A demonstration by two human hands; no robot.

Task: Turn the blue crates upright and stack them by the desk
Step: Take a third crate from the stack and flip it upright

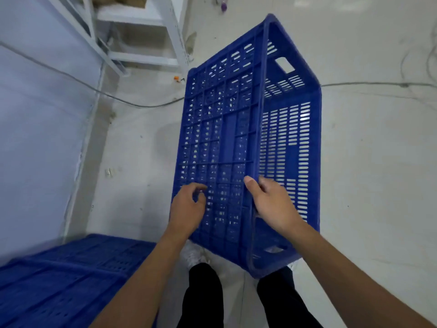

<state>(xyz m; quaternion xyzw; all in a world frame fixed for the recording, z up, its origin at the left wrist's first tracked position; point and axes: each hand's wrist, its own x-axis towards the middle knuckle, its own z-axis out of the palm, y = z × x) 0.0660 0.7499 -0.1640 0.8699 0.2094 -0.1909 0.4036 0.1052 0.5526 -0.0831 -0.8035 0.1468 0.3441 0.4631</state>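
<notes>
Blue plastic crate (236,138) is tipped on its side over the pale floor (373,166), just ahead of the person's legs. The right hand (272,202) grips its edge ridge. The left hand (186,207) curls loosely at the lattice base; whether it grips cannot be told. A second blue crate (71,275) lies lower left.

Pale floor (369,190); grey cable (142,106) crosses it; blue crates (61,280) rest lower left.
</notes>
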